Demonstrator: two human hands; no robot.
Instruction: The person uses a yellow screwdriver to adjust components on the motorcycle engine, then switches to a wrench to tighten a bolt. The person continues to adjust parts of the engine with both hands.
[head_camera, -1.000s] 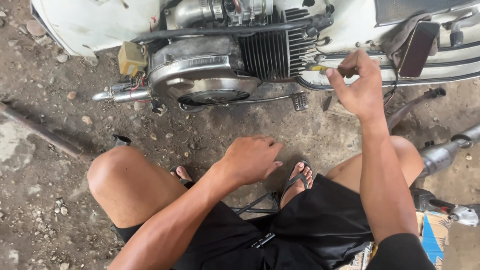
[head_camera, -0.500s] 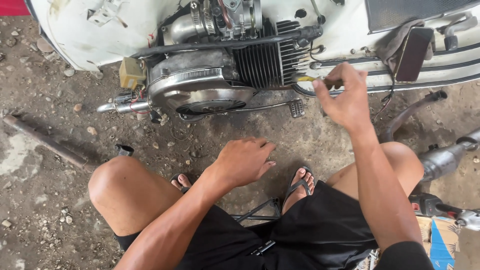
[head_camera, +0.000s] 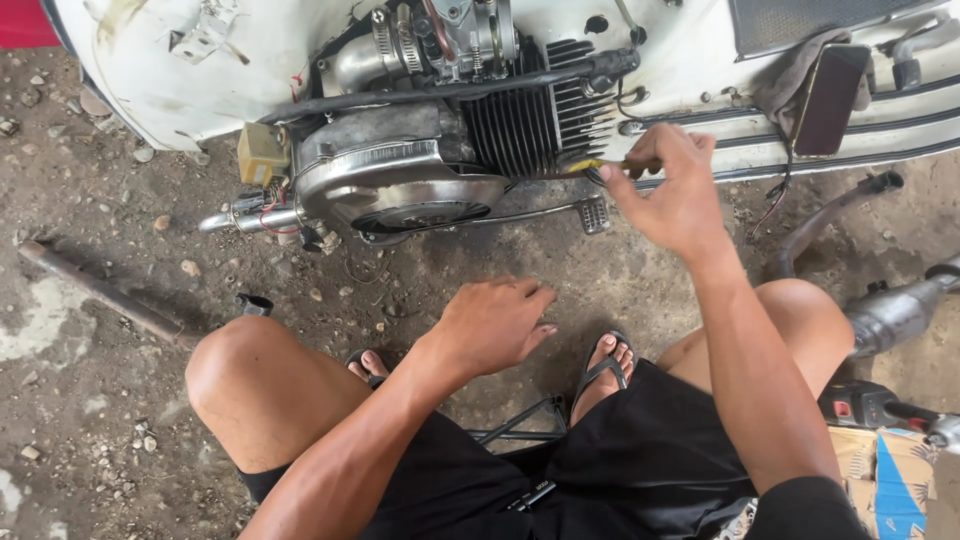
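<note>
Bare, oil-stained ground with scattered pebbles fills the frame, and the person squats on it in black shorts and sandals. Lowest in the picture, the left hand (head_camera: 495, 325) hangs slack over the knees at centre, fingers loosely spread, holding nothing. Higher, right of centre, the right hand (head_camera: 672, 190) reaches forward, its grip pinched around the handle end of a thin yellow-handled tool (head_camera: 598, 166). This tool lies almost level across the frame, its long axis running left from the grip, tip aimed at the black cooling fins (head_camera: 530, 115) of the scooter engine (head_camera: 400, 170). The right hand is plainly the nearer one to the fins; the left is well apart. Beyond, the white scooter body (head_camera: 200, 80) spans the upper frame, with a dark phone (head_camera: 830, 98) resting at upper right.
</note>
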